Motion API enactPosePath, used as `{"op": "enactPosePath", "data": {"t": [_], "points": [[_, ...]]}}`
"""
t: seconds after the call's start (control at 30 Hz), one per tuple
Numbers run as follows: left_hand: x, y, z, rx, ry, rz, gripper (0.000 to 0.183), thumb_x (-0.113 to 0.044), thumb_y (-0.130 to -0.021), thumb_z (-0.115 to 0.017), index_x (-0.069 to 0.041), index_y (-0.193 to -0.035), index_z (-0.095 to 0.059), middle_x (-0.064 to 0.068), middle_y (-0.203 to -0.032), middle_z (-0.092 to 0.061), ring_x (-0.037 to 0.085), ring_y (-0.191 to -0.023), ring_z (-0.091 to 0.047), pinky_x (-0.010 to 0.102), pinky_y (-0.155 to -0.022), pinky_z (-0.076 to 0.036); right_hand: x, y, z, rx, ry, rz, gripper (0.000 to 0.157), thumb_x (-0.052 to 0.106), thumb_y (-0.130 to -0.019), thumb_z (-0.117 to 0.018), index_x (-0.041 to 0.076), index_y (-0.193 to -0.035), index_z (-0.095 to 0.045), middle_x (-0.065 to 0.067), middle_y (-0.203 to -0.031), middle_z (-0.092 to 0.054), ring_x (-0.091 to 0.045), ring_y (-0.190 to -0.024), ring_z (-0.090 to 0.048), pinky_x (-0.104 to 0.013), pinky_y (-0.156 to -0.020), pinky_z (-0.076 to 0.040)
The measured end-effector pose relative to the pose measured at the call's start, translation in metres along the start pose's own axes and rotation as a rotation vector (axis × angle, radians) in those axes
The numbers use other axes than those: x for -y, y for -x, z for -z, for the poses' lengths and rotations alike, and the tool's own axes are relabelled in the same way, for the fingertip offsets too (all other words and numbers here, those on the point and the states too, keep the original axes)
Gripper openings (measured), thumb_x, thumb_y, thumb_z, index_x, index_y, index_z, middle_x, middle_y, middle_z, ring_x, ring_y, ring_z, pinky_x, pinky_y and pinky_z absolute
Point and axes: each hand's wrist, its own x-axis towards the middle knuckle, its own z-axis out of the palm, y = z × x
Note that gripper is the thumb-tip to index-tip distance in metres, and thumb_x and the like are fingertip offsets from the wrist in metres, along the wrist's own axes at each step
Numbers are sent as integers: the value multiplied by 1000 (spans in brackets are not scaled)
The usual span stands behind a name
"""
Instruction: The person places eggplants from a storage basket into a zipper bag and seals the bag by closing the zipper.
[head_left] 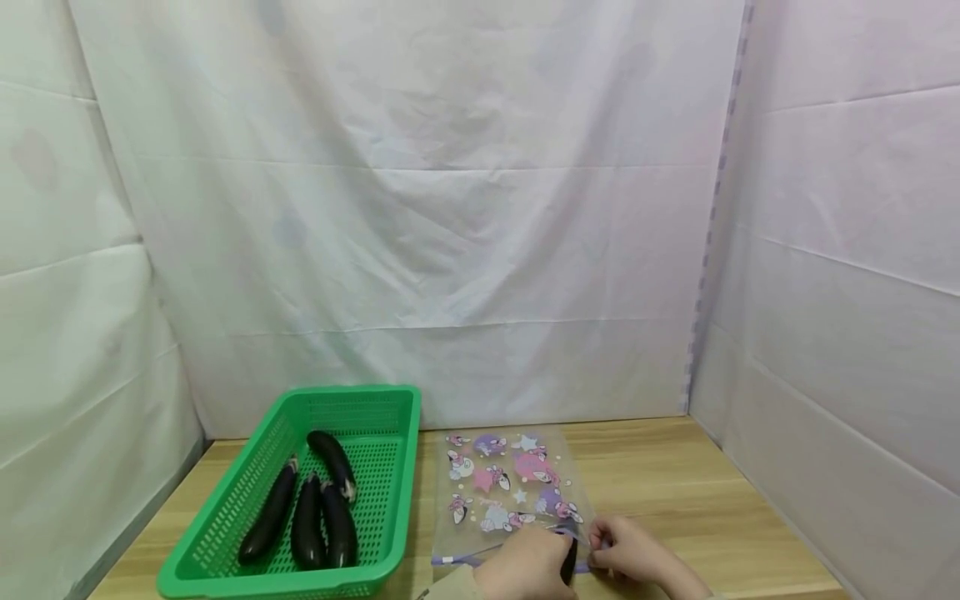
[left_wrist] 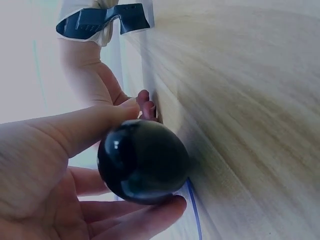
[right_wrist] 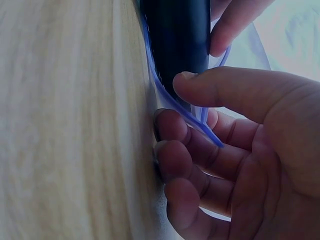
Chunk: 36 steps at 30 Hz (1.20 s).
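Nearest the head camera, the left hand [head_left: 525,562] had its thumb on one side of a dark eggplant [head_left: 570,560] and its fingers curved round the other, spread only to the width of the fruit, which was firmly held. That eggplant lay at the near end of a clear plastic bag [head_left: 453,533], one end of it between the two purple strips [right_wrist: 165,95] of the bag's mouth. The right hand [head_left: 626,547] held the mouth at its right corner, fingers curled beneath the strip and thumb bent above it; whether the thumb also touched the eggplant could not be told. Decoration on the bag consisted of pink and purple discs, stars and cartoon figures; any lettering among them was too small to read. Marks on the dark device [left_wrist: 90,24] at the right wrist were likewise illegible. A green perforated basket [head_left: 409,475] stood left of the bag and held four more eggplants [head_left: 307,521]; between basket wall and bag ran a narrow strip of table [head_left: 675,492]. The bag's far edge lay near the rear cloth [head_left: 480,250]. To its right, bare wood grain extended to the table's slanting right edge, bordered by the side cloth [head_left: 847,333].
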Motion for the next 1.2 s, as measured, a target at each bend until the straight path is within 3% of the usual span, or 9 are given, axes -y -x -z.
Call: {"op": "enactPosePath", "data": {"t": [0.07, 0.2, 0.3, 0.43, 0.67, 0.8, 1.2], "points": [[0, 1, -1, 21, 20, 20, 31, -44, -63, -72, -20, -67, -52, -12, -51, -43, 2, -46, -41, 18, -43, -34, 0, 0, -1, -2, 0, -12, 14, 15, -71, -64, 10, -74, -51, 4, -58, -53, -10, -42, -46, -23, -36, -36], [0, 2, -2, 82, 59, 74, 45, -53, -63, -69, -20, -92, -62, -11, -60, -50, 2, -55, -48, 21, -50, -41, -1, 1, -2, 2, -3, -30, 13, 15, -72, -64, 11, -74, -52, 4, -59, -52, -10, -43, -46, -24, -37, -36], [1, 3, -2, 132, 64, 97, 61, -55, -65, -67, -20, -114, -58, -10, -77, -59, 4, -70, -55, 26, -60, -46, 0, 2, -2, 5, -15, -26, 13, 14, -72, -65, 10, -74, -52, 4, -59, -52, -10, -43, -45, -24, -37, -36], [-1, 8, 1, 160, 47, 125, 67, -57, -66, -64, -24, -123, -51, -7, -103, -60, 8, -91, -55, 31, -71, -47, 0, 2, -2, 1, -23, -11, 14, 13, -71, -65, 9, -73, -52, 3, -59, -52, -11, -43, -46, -24, -37, -37], [-6, 17, 2, 144, -82, 31, 50, -44, -78, -58, -26, -123, -51, -5, -115, -54, 10, -102, -51, 30, -76, -45, 0, 2, -2, -3, -10, 6, 14, 13, -71, -65, 9, -73, -51, 4, -58, -52, -9, -42, -46, -22, -36, -36], [-9, 18, 2, 124, -108, 25, 39, -34, -84, -53, -24, -122, -53, -3, -118, -53, 11, -107, -49, 29, -83, -42, 0, 1, -2, -7, 9, 16, 13, 13, -71, -64, 10, -72, -51, 6, -57, -51, -8, -41, -45, -21, -35, -35], [-10, 22, 2, 82, -150, 14, 45, -31, -80, -58, -22, -124, -51, -2, -119, -52, 11, -106, -49, 27, -84, -40, -1, 0, 0, 10, 1, 17, 14, 16, -73, -65, 11, -72, -52, 4, -58, -53, -10, -40, -46, -21, -34, -35]]}}
